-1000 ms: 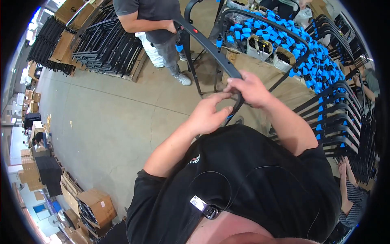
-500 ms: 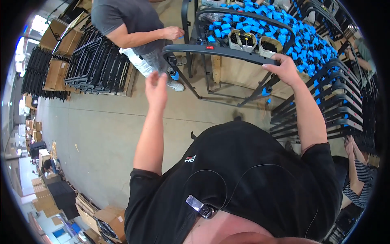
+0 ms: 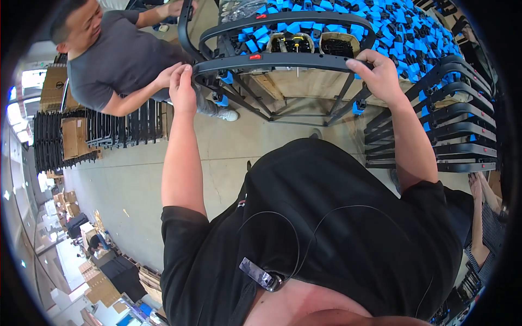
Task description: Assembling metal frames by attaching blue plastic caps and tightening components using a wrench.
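A black metal tube frame [image 3: 304,61] with a curved top bar and a small red piece [image 3: 255,56] on it stands before me. My right hand [image 3: 379,76] is closed over its right corner, thumb along the bar. At the left corner, my left hand [image 3: 183,92] is closed with its fingertips against the tube; part of that grip is hidden. A second black frame [image 3: 288,20] stands just behind the first. Blue pieces [image 3: 359,107] sit on the lower parts of the frames.
A large wooden crate [image 3: 312,81] heaped with blue-and-black parts [image 3: 402,32] is behind the frames, with small open bags [image 3: 340,43] on it. More frames [image 3: 457,125] stand in a row at right. A co-worker [image 3: 128,60] stands at left, near stacked black frames [image 3: 128,127].
My left hand has moved up to the frame's left corner. My right hand stays on the right corner. The co-worker appears farther into view, with one arm stretched toward the frames behind.
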Motion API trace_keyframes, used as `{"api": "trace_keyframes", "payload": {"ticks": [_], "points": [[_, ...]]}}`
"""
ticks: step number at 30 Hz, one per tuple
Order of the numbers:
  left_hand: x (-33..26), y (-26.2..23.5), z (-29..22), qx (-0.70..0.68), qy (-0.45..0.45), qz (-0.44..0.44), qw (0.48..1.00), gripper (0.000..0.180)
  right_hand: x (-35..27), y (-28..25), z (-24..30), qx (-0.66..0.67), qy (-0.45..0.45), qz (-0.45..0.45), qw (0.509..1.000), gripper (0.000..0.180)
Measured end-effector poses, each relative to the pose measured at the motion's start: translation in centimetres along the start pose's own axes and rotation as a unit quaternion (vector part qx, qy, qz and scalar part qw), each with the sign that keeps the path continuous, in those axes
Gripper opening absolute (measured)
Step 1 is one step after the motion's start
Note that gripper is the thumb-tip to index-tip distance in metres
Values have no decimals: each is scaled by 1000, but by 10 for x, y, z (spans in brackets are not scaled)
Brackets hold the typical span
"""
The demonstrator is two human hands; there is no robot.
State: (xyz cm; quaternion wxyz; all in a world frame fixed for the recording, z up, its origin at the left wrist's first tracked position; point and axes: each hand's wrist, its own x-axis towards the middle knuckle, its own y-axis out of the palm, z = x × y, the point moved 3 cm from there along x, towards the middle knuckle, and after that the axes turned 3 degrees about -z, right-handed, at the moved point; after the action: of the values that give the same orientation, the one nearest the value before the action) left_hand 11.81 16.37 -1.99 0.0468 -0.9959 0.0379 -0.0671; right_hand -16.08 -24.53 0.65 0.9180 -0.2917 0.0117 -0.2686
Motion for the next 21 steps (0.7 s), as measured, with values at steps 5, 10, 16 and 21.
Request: {"api": "trace_keyframes", "payload": {"ticks": [5, 10, 16, 21], "points": [[40, 44, 7, 72, 80, 26, 994, 25, 38, -14, -19, -11, -27, -31, 999, 46], [44, 68, 7, -26, -1, 20, 999, 28, 58, -18, -29, -24, -13, -79, 996, 46], [57, 70, 9, -35, -16, 0, 999, 32, 79, -4, -24, -80, 1, -93, 992, 38], [64, 64, 21, -39, 1, 24, 999, 33, 76, -1, -15, -128, 9, -149, 981, 34]]}}
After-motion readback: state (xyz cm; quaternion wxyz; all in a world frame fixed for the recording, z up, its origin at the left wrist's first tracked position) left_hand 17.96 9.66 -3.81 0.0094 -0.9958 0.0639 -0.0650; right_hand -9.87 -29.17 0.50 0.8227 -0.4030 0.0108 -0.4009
